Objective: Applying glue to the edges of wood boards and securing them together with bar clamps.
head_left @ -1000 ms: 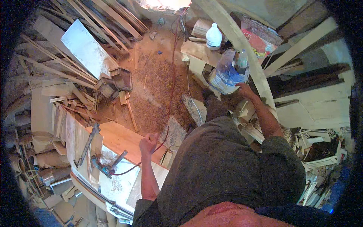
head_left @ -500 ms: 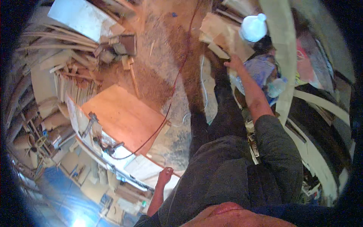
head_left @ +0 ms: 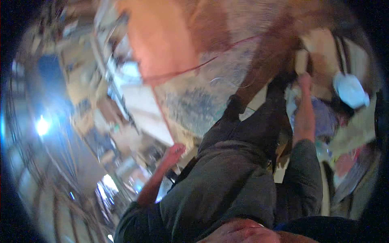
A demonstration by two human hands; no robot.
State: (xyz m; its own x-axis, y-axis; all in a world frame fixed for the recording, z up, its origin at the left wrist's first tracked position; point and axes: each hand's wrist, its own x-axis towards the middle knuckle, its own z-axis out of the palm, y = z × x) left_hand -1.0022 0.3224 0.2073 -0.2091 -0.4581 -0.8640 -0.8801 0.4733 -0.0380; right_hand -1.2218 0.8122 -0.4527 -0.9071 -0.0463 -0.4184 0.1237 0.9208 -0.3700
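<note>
The small wooden block [head_left: 301, 61] lies just beyond the fingers of the right hand [head_left: 304, 82], far out ahead on the person's right, with its long axis pointing roughly away from the body, almost in line with the outstretched arm. The right hand is clearly the nearer one; it meets the block's near end, though motion blur leaves it impossible to tell whether the fingers grip it or merely touch it. The left hand [head_left: 175, 152] is well apart from the block, loosely curled with nothing visible in it, beside the near corner of the pale board [head_left: 139, 107] (whether it touches that corner cannot be told). To the right of the block stands or lies the white jug [head_left: 350, 90], its posture unclear.

Against the picture half a second earlier, the view has swung round: the block, slanted there, now runs nearly up and down, the orange-lit panel [head_left: 162, 44] has shifted to the upper left, and the jug sits closer to the right rim.
</note>
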